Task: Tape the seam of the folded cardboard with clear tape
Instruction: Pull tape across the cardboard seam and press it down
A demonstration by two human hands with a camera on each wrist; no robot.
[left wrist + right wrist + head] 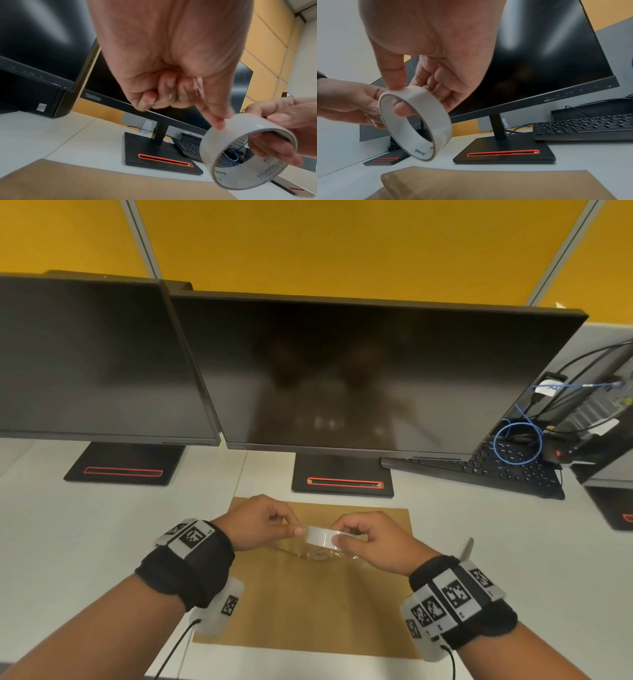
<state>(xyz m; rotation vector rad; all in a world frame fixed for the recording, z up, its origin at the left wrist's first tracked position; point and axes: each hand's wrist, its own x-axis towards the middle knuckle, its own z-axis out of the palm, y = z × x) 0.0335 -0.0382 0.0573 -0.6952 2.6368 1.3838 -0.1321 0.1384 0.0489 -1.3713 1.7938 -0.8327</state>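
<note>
The folded brown cardboard (308,611) lies flat on the white desk in front of me, with a wrinkled strip of clear tape (318,554) across its middle. Above it I hold a roll of clear tape (320,537). My right hand (344,534) grips the roll, thumb on the outer face and fingers through the core. My left hand (291,523) meets the roll from the left, its thumb tip on the outer face and its other fingers curled in. The wrist views show the roll (228,129) (436,121) held a little above the cardboard (85,182) (505,186).
Two dark monitors (359,371) stand behind the cardboard on black bases with red slots (342,482). A black keyboard (507,470) and a tangle of cables (517,443) sit at the back right. A grey blade-like tip (467,547) shows behind my right wrist.
</note>
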